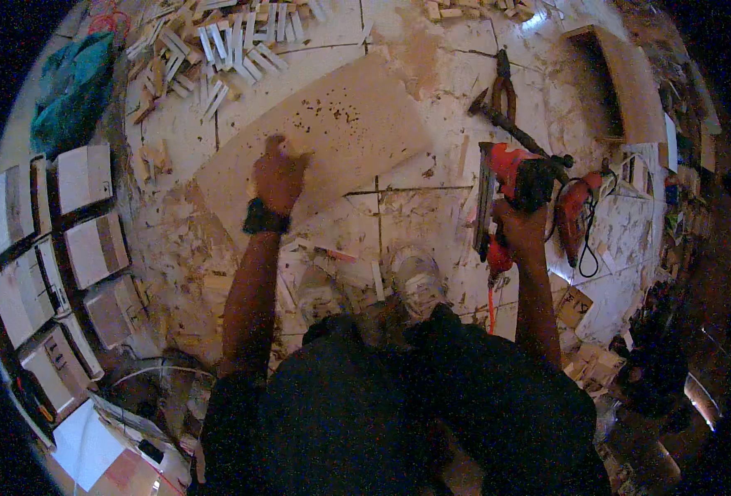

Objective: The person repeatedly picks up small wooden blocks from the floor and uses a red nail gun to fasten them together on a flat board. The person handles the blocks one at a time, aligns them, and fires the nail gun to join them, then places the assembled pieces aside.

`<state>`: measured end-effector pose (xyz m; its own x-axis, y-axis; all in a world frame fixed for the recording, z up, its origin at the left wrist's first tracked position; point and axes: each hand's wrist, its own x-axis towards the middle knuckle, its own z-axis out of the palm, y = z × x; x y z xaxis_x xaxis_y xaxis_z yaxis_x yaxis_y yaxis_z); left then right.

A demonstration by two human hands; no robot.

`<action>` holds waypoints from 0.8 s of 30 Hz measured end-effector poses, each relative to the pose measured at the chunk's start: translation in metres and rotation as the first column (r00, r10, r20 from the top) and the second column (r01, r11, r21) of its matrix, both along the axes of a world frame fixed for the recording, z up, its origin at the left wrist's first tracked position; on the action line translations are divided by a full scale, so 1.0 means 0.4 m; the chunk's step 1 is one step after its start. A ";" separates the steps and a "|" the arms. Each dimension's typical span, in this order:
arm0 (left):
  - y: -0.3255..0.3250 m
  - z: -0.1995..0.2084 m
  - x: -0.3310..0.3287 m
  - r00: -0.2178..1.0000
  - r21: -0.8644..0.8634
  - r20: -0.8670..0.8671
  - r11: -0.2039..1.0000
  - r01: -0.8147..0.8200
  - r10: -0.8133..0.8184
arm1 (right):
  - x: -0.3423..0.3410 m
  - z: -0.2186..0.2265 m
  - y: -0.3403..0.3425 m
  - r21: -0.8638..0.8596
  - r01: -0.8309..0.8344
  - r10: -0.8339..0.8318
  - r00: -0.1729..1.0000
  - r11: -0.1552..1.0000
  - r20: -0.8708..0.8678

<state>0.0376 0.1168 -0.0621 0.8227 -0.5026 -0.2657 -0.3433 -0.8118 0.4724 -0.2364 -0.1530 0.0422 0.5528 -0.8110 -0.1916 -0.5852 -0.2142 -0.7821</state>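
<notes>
My left hand (281, 175), with a dark band at the wrist, is over the left part of a flat brown board (382, 136) on the floor. Its fingers look curled, and whatever they may hold is too small to make out. Small dark bits (320, 116) lie scattered on the board beyond that hand. To the right, my right hand (521, 225) is wrapped round the handle of a red and black nail gun (516, 172). A red hose (491, 306) runs from the handle's lower end.
Many short wood strips (237, 41) lie at the far left. Pliers (504, 87) and a hammer (514, 128) lie beyond the nail gun; a red corded power tool (572, 219) is right of it. Pale box-like pieces (97, 244) line the left, and an open wooden box (630, 83) stands far right.
</notes>
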 end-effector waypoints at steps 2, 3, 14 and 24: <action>-0.104 -0.019 -0.026 0.989 -0.215 -0.151 0.976 -0.028 -0.005 | 0.007 0.001 0.003 0.039 0.003 -0.003 1.000 0.999 -0.002; -0.159 -0.031 -0.049 0.992 -0.307 -0.126 0.952 -0.015 -0.025 | 0.009 0.000 0.006 0.097 0.027 -0.029 0.999 0.995 0.019; -0.259 0.015 -0.103 0.992 -0.172 -0.125 0.985 -0.020 -0.001 | -0.006 0.062 0.009 0.091 -0.083 0.097 0.981 0.992 -0.168; 0.054 0.044 -0.254 0.561 0.279 -0.165 0.507 0.816 -0.812 | -0.017 -0.006 -0.012 -0.045 -0.149 0.148 0.989 0.988 -0.032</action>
